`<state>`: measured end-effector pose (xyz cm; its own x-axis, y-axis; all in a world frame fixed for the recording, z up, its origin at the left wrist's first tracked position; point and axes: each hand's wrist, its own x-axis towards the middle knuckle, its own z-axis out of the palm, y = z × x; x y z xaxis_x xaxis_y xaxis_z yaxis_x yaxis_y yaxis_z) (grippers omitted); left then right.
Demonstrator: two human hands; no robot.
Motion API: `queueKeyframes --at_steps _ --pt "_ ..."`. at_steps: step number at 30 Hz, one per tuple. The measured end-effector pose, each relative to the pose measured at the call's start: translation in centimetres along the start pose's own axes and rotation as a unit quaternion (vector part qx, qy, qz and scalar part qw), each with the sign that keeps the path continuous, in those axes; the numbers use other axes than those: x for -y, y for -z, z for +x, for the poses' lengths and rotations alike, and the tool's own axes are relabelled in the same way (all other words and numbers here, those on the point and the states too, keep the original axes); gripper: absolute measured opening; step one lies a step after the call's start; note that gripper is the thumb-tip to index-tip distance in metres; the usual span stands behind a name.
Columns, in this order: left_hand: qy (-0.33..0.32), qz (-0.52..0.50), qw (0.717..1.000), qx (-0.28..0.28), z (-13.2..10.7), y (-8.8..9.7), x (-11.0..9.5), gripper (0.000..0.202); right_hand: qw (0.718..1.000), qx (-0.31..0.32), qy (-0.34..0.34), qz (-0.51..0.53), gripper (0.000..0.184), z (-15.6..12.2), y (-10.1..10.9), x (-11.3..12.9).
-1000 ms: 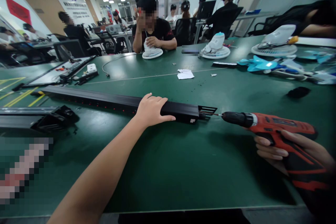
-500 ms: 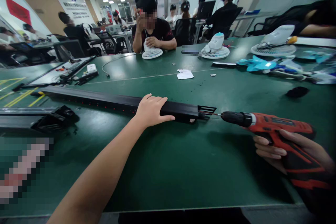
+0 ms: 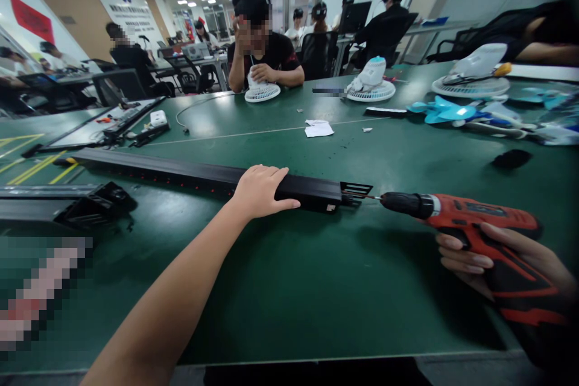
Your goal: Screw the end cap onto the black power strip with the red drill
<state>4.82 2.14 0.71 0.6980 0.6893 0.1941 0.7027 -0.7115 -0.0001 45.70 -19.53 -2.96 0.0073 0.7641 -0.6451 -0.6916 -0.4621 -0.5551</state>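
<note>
A long black power strip housing [image 3: 181,174] lies across the green table [image 3: 280,289]. My left hand [image 3: 262,190] rests flat on top of it near its right end, fingers stretched out and together. My right hand [image 3: 502,262] grips the handle of a red and black cordless drill [image 3: 470,220]. The drill's bit touches the bracket [image 3: 357,190] at the strip's right end.
A second black housing [image 3: 63,205] lies at the left. Small white fans [image 3: 371,81] and blue fan parts [image 3: 447,112] sit at the far right, white paper scraps [image 3: 319,128] mid-table. A person [image 3: 262,42] sits opposite holding a fan; other people work behind.
The drill and my right hand have edged slightly left toward the strip's end. My left hand stays in place.
</note>
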Motion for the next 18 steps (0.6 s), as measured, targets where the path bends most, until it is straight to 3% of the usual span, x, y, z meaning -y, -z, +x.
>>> queueKeyframes --at_steps 18 --pt "0.028 -0.029 0.999 -0.004 0.38 0.37 -0.36 0.087 1.0 0.001 -0.008 -0.011 0.041 -0.04 -0.08 0.14"
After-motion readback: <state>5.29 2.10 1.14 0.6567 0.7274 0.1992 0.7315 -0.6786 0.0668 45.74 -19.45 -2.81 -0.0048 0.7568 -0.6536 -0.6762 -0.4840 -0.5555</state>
